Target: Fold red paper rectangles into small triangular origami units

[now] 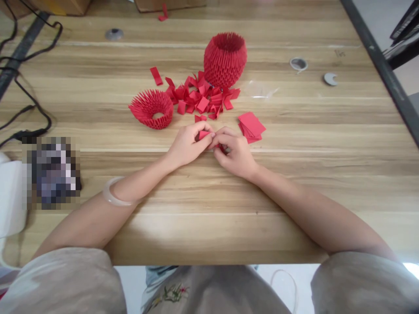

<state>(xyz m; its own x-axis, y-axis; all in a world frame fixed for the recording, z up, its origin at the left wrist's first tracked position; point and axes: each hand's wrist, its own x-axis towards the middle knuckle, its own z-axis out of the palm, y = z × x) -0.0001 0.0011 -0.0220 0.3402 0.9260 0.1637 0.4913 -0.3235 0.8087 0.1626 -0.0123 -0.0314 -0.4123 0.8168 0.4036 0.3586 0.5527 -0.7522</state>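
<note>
Between my fingertips is a small piece of red paper point(204, 134), partly hidden by the fingers. My left hand point(190, 141) pinches it from the left. My right hand point(236, 152) is closed around its other side, with a bit of red showing under the fingers. Just beyond the hands lies a loose heap of folded red paper pieces point(203, 104). Left of the heap sits a low, spiky red paper bowl point(157, 109). Behind it stands a taller red paper vase point(225, 61) built of interlocked folds. A stack of flat red paper slips point(252, 125) rests right of my right hand.
Black cables point(39, 109) run along the left edge, near a blurred-out object point(56, 172) and a white item point(13, 196). Cardboard boxes point(170, 4) stand at the back. A round cable hole point(298, 64) and its grey cover point(330, 79) are at the right.
</note>
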